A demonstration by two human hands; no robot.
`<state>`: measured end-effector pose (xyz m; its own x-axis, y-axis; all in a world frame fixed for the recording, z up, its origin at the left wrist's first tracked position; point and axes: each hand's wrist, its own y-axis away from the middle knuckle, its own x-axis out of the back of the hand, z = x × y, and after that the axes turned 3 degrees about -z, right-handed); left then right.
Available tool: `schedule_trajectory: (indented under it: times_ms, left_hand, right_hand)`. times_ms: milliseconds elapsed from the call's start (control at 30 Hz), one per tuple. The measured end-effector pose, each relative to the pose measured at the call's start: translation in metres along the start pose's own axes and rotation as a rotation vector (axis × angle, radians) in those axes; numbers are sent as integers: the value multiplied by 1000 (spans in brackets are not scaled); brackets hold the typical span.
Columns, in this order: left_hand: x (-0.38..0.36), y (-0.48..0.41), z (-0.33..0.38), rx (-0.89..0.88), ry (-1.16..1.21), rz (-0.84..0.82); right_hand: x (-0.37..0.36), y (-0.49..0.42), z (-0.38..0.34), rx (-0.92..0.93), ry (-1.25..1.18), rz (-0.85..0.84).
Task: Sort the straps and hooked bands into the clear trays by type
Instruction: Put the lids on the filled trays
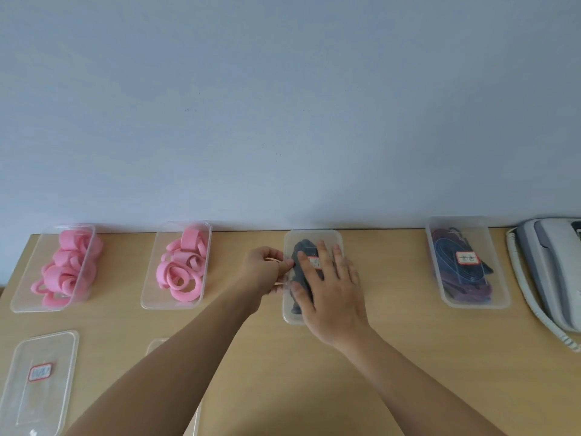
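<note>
Four clear trays line the back of the wooden table. The far-left tray and the second tray hold pink looped bands. The third tray holds dark straps under a lid with a red-edged label. My right hand lies flat on that lid with fingers spread. My left hand grips the tray's left edge, fingers curled on the rim. The fourth tray holds purple and blue straps under a labelled lid.
A loose clear lid with a red-edged label lies at the front left. A second loose lid is mostly hidden behind my left forearm. A grey telephone with a coiled cord stands at the right edge. A wall rises behind the table.
</note>
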<state>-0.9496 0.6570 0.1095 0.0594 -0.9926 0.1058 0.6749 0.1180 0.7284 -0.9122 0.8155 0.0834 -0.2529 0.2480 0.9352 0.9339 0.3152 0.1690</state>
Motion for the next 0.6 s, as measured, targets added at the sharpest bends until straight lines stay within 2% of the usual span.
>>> schedule_trajectory:
  times_ms: [67, 133, 200, 300, 333, 467, 600]
  left_hand:
    - [-1, 2, -4, -47, -35, 34]
    - [-4, 3, -7, -186, -272, 120]
    - [-7, 4, -14, -397, -523, 171]
    - [-3, -3, -27, -737, -769, 132]
    - [2, -7, -32, -787, -839, 113]
    - [25, -14, -29, -686, -1134, -68]
    - [34, -5, -12, -591, -1382, -211]
  right_hand:
    - [1, -5, 10, -15, -39, 122]
    - [0, -13, 15, -49, -29, 157]
    - [-2, -19, 17, -77, -17, 129]
    - [-4, -23, 19, -106, -8, 36]
    - [-4, -23, 19, -115, 1, 29]
    - [-4, -24, 16, -128, 34, 11]
    - [-1, -24, 21, -96, -68, 3]
